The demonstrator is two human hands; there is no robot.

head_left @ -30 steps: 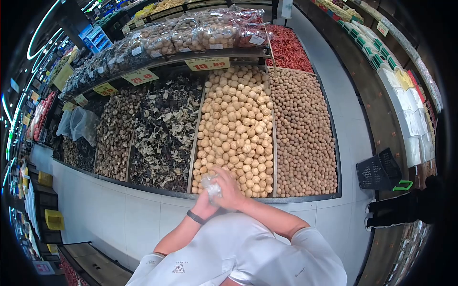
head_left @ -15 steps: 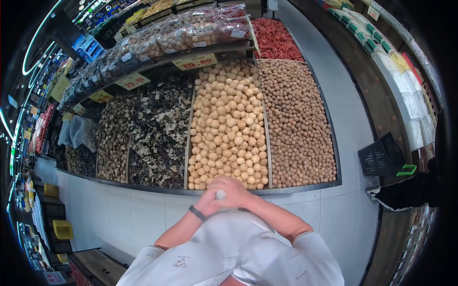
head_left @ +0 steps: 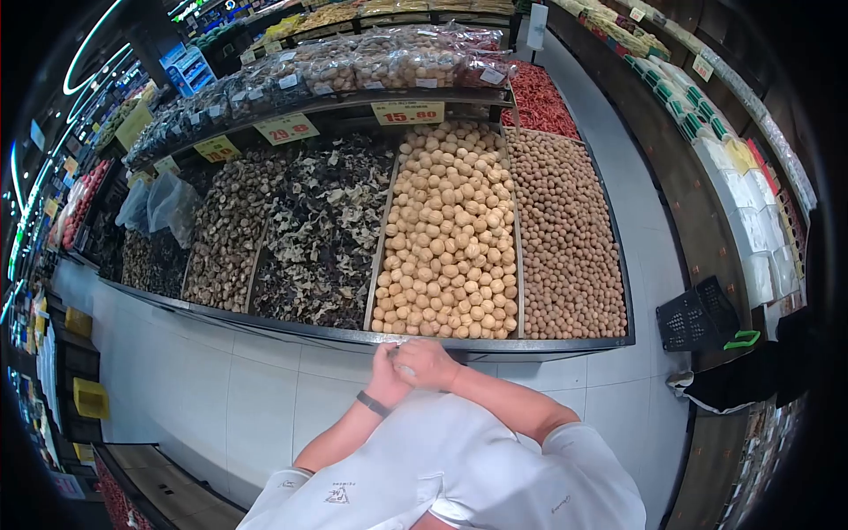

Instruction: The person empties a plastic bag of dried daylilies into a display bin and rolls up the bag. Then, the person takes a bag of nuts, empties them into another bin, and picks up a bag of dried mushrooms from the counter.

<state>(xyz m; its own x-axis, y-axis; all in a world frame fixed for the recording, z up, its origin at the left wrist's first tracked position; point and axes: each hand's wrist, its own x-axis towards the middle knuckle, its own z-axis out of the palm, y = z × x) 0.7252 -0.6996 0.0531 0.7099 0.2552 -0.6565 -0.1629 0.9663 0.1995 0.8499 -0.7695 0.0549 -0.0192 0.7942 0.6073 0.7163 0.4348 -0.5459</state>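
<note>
My left hand [head_left: 384,378], with a dark band on its wrist, is closed and pressed against my right hand [head_left: 427,363]. The right hand's fingers are curled over the left. A small pale, translucent thing [head_left: 407,372] shows between them, mostly hidden by the fingers; I cannot make out what it is. Both hands are in front of my white shirt, close to the front edge of a display bin. Just beyond them lies a heap of walnuts [head_left: 446,234] in its compartment.
Right of the walnuts are small brown round nuts [head_left: 565,230] and red dried chillies [head_left: 539,97]. Black dried fungus [head_left: 314,234] and dried mushrooms [head_left: 230,225] fill compartments to the left. Bagged goods [head_left: 371,66] line the shelf above. A dark basket [head_left: 698,316] stands right.
The view has shifted, so the bins appear farther right and the hands nearer their front edge. The hands have stayed clasped, with less of the translucent thing showing.
</note>
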